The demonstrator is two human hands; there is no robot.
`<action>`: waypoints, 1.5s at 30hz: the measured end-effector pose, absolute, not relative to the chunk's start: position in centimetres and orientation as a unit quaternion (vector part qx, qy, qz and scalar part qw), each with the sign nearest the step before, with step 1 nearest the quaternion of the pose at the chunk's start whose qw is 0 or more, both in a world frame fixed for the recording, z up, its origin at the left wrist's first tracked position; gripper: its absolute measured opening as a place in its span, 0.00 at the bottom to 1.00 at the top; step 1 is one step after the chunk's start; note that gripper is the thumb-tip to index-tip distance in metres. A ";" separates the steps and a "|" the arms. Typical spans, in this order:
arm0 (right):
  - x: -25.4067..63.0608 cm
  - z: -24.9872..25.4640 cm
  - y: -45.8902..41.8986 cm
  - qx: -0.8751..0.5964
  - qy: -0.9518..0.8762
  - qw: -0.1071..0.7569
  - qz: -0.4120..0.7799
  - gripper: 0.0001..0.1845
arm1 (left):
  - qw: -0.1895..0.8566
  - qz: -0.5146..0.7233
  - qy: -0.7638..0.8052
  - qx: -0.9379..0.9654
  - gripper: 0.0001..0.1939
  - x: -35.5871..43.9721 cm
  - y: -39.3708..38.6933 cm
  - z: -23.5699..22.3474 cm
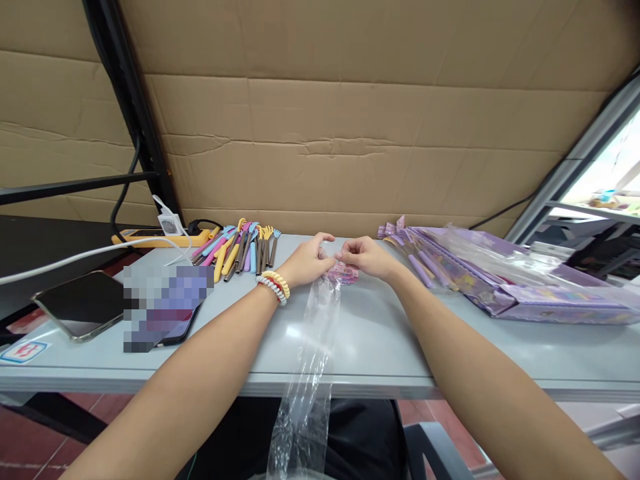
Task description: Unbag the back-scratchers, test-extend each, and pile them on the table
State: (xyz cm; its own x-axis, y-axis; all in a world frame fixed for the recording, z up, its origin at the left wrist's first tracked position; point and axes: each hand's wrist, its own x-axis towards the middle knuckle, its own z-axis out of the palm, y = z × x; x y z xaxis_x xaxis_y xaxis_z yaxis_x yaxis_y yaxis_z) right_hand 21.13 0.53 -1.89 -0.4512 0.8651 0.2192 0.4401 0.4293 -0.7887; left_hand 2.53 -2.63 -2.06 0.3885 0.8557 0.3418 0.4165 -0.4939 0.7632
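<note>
Centrally, left hand [311, 259] and right hand [367, 257] with fingers pinched narrow at clear plastic sleeve [320, 320], right of backscratcher-like sticks [245, 250].

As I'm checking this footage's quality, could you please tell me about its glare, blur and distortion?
Head view: glare on the grey tabletop and clear plastic; washed-out background at far right; pixelation over part of one phone; right forearm stretched towards the corner; small pink item lacks fine detail.

Light blows out white near three o'clock. Glare streaks the plastic [315, 360] and desk [375, 347] toward six.
</note>
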 end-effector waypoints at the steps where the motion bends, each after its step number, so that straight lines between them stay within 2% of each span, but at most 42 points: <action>1: 21.1 -1.9 0.6 -0.416 -0.784 0.320 0.332 0.22 | 0.289 0.378 0.409 0.779 0.24 2.6 -2.5 -2.1; 8: 21.0 -1.7 0.5 -0.406 -0.764 0.314 0.392 0.21 | 0.234 0.472 0.425 0.736 0.20 2.7 -1.7 -2.4; 14: 20.9 -0.7 -0.5 -0.376 -0.760 0.248 0.468 0.19 | 0.202 0.529 0.432 0.702 0.20 2.7 -1.5 -2.2; 19: 20.7 -0.2 -1.1 -0.359 -0.763 0.177 0.508 0.15 | 0.216 0.534 0.440 0.689 0.20 2.8 -1.6 -2.0; 22: 20.6 -0.4 -0.9 -0.344 -0.755 0.225 0.511 0.16 | 0.261 0.535 0.433 0.677 0.24 2.8 -1.5 -2.0; 27: 20.6 -0.6 -0.3 -0.373 -0.711 0.384 0.455 0.18 | 0.355 0.536 0.420 0.641 0.40 2.8 -1.3 -2.2; 30: 20.6 -0.5 -0.3 -0.387 -0.699 0.406 0.443 0.18 | 0.410 0.537 0.405 0.616 0.44 2.8 -1.4 -2.1; 34: 20.5 -0.5 -0.6 -0.396 -0.720 0.367 0.435 0.20 | 0.414 0.602 0.397 0.556 0.39 2.7 -1.2 -1.8; 40: 20.7 -0.4 -0.9 -0.385 -0.766 0.216 0.468 0.16 | 0.317 0.719 0.434 0.440 0.31 1.6 0.2 -1.6; 45: 21.2 -0.2 -0.7 -0.357 -0.750 0.220 0.511 0.11 | 0.252 0.772 0.449 0.372 0.27 0.7 1.3 -1.6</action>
State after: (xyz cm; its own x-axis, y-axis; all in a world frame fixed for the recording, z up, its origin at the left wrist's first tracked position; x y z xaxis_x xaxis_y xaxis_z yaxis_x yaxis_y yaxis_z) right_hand 21.16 -0.74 -0.18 -0.6488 0.7601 -0.0356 0.3108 0.2220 -0.9242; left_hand 0.72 1.29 -1.57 -0.5955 0.7238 0.3486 -0.0558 -0.4701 0.8808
